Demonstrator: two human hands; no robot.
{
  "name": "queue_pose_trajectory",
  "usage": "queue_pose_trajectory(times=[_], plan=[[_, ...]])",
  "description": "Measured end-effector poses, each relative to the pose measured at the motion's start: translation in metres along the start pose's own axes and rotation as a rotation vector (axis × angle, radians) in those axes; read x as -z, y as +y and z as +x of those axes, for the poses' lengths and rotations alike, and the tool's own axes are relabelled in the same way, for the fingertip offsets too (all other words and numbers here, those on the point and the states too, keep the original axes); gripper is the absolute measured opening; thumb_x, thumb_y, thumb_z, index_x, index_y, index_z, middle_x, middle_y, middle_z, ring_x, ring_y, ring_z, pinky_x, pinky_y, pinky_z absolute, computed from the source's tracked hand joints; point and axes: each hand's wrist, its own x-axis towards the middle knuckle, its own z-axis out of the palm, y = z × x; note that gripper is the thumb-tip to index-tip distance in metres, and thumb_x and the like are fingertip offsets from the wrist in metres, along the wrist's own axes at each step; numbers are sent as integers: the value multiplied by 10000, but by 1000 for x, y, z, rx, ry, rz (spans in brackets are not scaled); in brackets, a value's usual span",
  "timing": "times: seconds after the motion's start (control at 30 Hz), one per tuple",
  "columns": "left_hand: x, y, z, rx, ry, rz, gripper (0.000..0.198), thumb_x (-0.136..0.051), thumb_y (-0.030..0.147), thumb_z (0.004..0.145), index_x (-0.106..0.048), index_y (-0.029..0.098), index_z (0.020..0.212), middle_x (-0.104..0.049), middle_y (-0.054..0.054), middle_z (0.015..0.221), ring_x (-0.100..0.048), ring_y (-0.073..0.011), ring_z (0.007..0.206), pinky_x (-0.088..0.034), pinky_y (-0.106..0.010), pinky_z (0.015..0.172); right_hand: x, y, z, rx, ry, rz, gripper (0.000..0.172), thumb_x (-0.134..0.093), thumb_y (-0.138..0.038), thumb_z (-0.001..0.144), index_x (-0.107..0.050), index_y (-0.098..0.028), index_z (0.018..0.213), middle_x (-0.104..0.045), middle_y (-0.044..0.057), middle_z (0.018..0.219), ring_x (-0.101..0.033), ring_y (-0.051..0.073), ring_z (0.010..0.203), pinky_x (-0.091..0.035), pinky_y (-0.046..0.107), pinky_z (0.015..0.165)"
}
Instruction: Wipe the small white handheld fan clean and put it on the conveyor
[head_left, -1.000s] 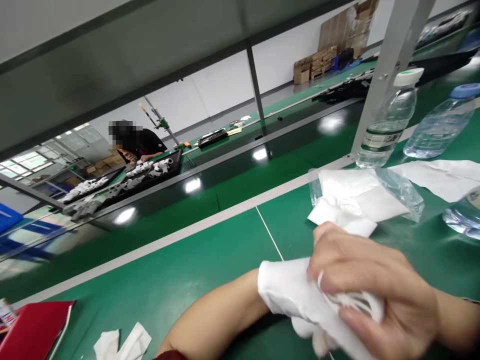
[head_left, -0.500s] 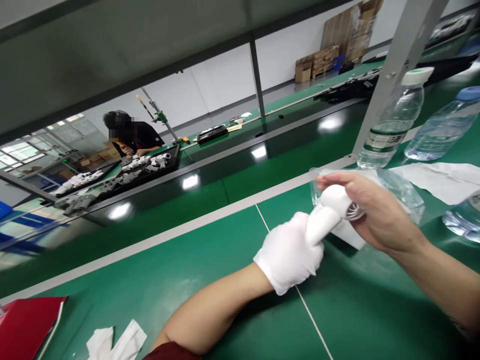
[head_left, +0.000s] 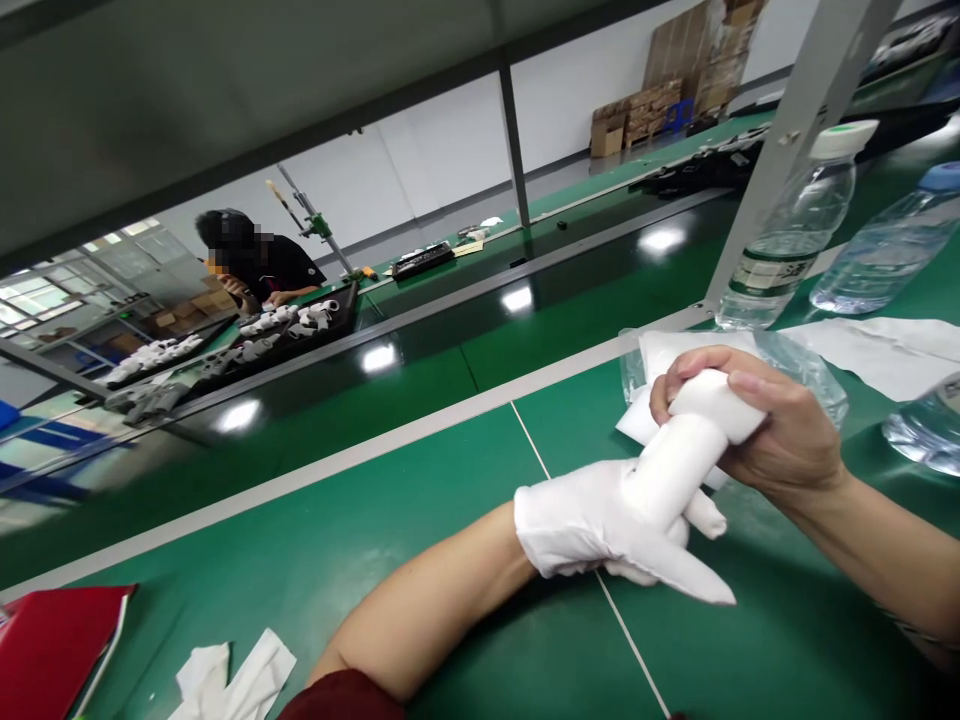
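Note:
A white hair dryer [head_left: 679,465], small and smooth with a short barrel head, is held between both hands above the green table. My right hand [head_left: 787,425], bare, is closed around the head, fingers behind it and thumb on the near side. My left hand [head_left: 592,520] wears a white glove and lies around the lower handle, its fingers partly hidden under it. The left thumb sticks out to the lower right, off the handle. The grille end of the head is turned out of sight. Beneath the right hand lie a clear plastic bag [head_left: 814,375] and white paper.
Water bottles [head_left: 787,235] stand at the right by a metal post [head_left: 799,130]. White cloth strips [head_left: 232,680] and a red folder [head_left: 64,645] lie at the lower left. Across the line, a person [head_left: 259,260] works beside trays of white parts [head_left: 307,320].
The hair dryer has turned, so its grille no longer shows. My right hand has closed over the head. My left hand has loosened, its thumb now stretched away from the handle.

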Motion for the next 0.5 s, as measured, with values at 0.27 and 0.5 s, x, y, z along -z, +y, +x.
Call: queue_pose_trajectory(times=[0.27, 0.5], plan=[[12, 5, -5, -16, -287, -204, 761, -837, 276, 638, -481, 200, 1306, -595, -53, 1091, -628, -120, 775, -476, -204, 614, 6, -5, 4, 87, -25, 39, 136, -512, -357, 703, -570, -244, 753, -510, 15, 747, -542, 178, 617, -417, 362, 562], [9, -4, 5, -41, -206, -400, 447, -698, 300, 794, -556, 119, 1178, -636, -75, 904, -632, -104, 603, -511, -172, 537, 3, 1, 2, 46, -57, 11, 203, -477, -383, 744, -604, -251, 832, -557, 31, 781, -560, 190, 639, -458, 378, 596]])
